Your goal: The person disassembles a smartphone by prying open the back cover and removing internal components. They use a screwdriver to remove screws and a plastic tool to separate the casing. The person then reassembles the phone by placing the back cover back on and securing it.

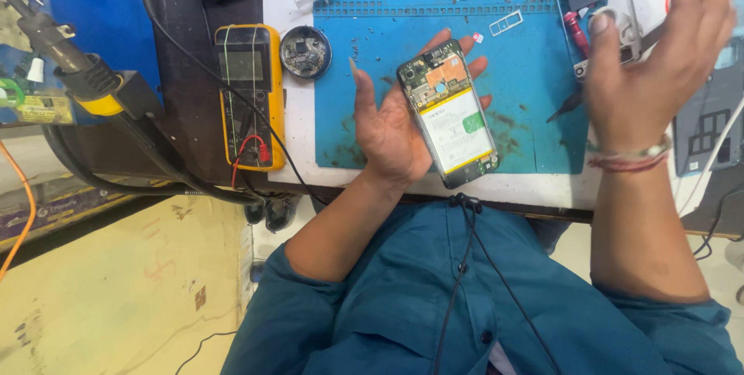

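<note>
An opened smartphone [452, 115] with its back cover off lies in the palm of my left hand [395, 123], showing a white battery and a green circuit board. My left hand is held palm up over the blue work mat [527, 73], its fingers supporting the phone from below. My right hand [655, 53] is raised at the right with its fingers spread apart and holds nothing. A beaded band sits on my right wrist.
A yellow multimeter [249, 92] with red and black leads lies left of the mat. A round black part [305, 53] sits beside it. A hot-air tool with a hose [74, 65] is at the far left. Circuit boards, a tube and red-handled tools [575, 30] lie along the mat's far edge.
</note>
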